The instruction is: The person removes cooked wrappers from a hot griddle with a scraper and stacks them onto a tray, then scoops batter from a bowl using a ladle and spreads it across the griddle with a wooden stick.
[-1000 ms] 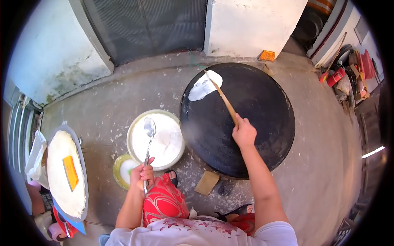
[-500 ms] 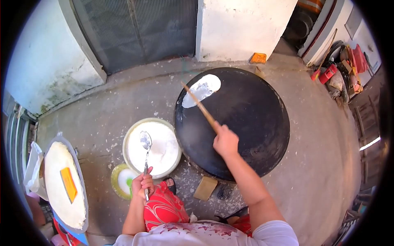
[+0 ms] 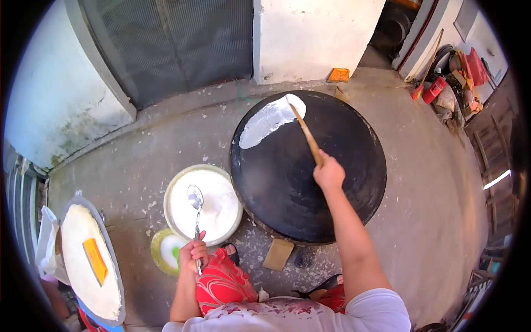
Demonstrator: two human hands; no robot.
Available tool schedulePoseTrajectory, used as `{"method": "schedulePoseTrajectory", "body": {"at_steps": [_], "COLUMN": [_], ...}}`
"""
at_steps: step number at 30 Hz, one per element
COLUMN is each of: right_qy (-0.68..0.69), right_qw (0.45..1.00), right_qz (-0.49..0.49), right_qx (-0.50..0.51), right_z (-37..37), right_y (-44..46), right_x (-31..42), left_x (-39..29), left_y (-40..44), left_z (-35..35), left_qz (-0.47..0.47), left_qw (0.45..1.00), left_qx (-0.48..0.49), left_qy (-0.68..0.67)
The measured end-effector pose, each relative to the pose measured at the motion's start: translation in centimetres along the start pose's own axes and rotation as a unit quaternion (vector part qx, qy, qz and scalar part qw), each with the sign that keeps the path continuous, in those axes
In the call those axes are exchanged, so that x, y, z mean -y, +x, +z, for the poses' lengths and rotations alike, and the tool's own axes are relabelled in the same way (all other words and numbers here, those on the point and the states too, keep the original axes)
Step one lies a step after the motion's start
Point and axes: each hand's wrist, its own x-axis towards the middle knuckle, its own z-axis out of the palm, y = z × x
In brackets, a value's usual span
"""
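My right hand is closed around a long wooden stick over a large round black griddle. The stick's far end touches a patch of white batter, smeared from the griddle's left edge to its upper part. In my left hand is the handle of a metal spoon, its bowl above a basin of white batter. A smaller yellow-green bowl with white liquid and something green stands beside the basin.
At the left, a round board holds pale flat sheets with an orange scraper on top. A brown block lies below the griddle. An orange object sits by the wall, and piled items stand at the right.
The stick swung left, then back to the right, and the white patch has grown longer toward the lower left. My left hand keeps the spoon over the basin. The view has shifted slightly.
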Motion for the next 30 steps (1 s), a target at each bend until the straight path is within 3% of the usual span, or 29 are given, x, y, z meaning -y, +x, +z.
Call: {"method": "schedulePoseTrajectory", "body": {"at_steps": [2,3,5,7,11,13,15,17,19,22,25,27,30], "right_qy": [0.103,0.081,-0.032,-0.157,-0.031,0.06,0.002,-0.109,-0.113,0.031,-0.052,-0.192,-0.132], "right_qw": [0.993,0.996,0.993,0.986,0.998,0.996,0.996,0.993,0.993,0.997,0.997,0.981,0.989], "right_qz": [0.049,-0.031,-0.103,-0.054,0.05,-0.03,-0.071,-0.048,0.025,0.072,-0.044,-0.013,0.05], "right_qx": [0.035,0.011,0.054,0.008,0.019,-0.053,0.053,-0.009,0.029,0.006,0.034,0.039,0.043], "right_z": [0.2,0.2,0.9,0.7,-0.3,2.2,0.5,0.9,-0.9,0.0,0.6,-0.1,-1.1], "right_y": [-2.1,-3.4,-2.4,1.2,0.0,-4.2,-4.8,-1.1,1.3,-0.6,-1.2,2.1,2.1], "right_x": [2.8,4.3,5.3,3.1,1.9,2.2,3.7,-0.2,-2.3,-0.1,3.5,1.5,-1.9], "left_x": [-0.2,-0.2,0.0,-0.1,-0.5,-0.8,-0.3,-0.4,-0.9,-1.2,-1.0,-1.0,-1.4], "left_y": [0.2,0.4,0.6,0.4,0.0,0.4,0.6,0.3,0.2,0.7,1.2,0.9,0.4], "left_z": [-0.1,-0.1,0.0,-0.1,-0.4,-0.4,0.0,-0.2,-0.4,-0.7,-0.6,-0.7,-0.6], "left_qz": [0.001,0.006,0.013,0.009,-0.011,0.037,0.043,0.02,0.009,0.001,0.02,0.006,-0.009], "left_qw": [1.0,1.0,1.0,1.0,1.0,0.999,0.999,1.0,1.0,1.0,1.0,1.0,1.0], "left_qx": [-0.003,-0.009,-0.019,-0.014,0.003,-0.014,-0.019,-0.017,-0.018,-0.012,-0.018,-0.013,-0.009], "left_qy": [-0.004,-0.01,-0.007,-0.006,-0.004,0.016,0.02,0.016,0.016,0.011,0.014,0.018,0.011]}}
